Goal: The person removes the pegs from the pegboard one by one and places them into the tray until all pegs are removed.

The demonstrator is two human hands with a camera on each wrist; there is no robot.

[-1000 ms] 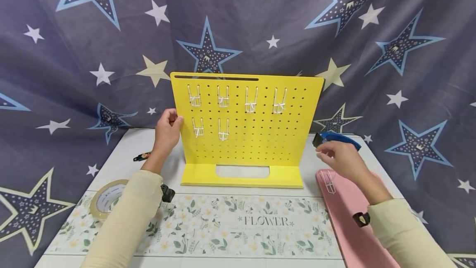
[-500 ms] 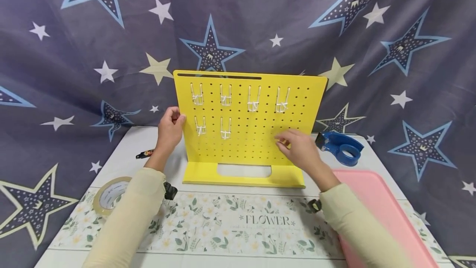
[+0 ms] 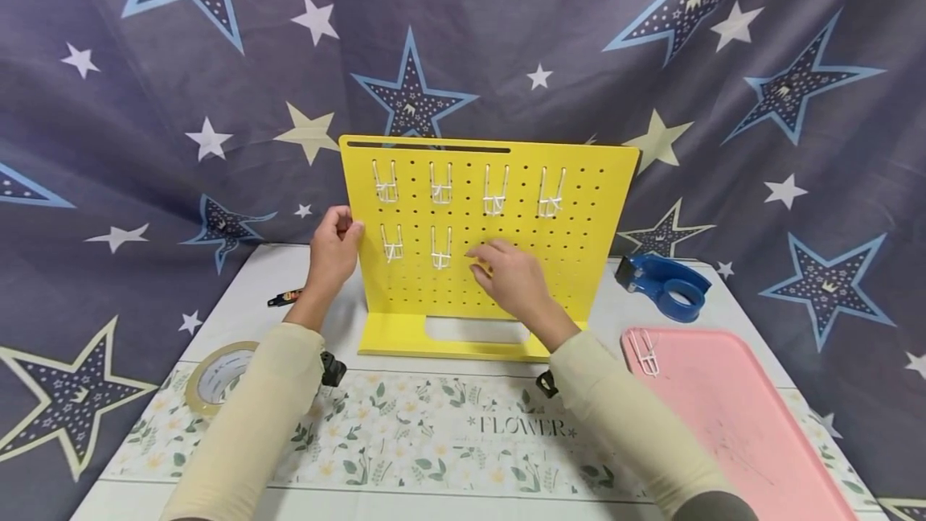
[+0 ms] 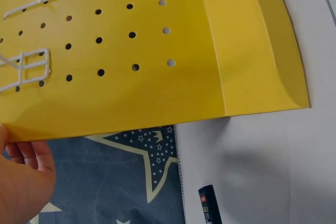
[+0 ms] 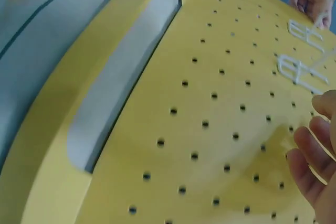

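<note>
A yellow pegboard stands upright on the table, with several white wire hooks in its holes. My left hand grips the board's left edge; in the left wrist view its thumb lies at the front and its fingers go behind. In front of the board's middle is my right hand, its fingers loosely bent and nothing visible between them. A lower-row hook hangs just left of its fingertips. In the right wrist view that hook sits above the thumb. Whether the right fingertips touch the board is unclear.
A pink tray at the right has a white wire hook in its corner. Behind it stands a blue tape dispenser. At the left lie a tape roll and a black pen-like item. A starry cloth hangs behind.
My right hand has moved left from above the tray's back corner to the middle of the pegboard. My left hand keeps its grip on the board's edge.
</note>
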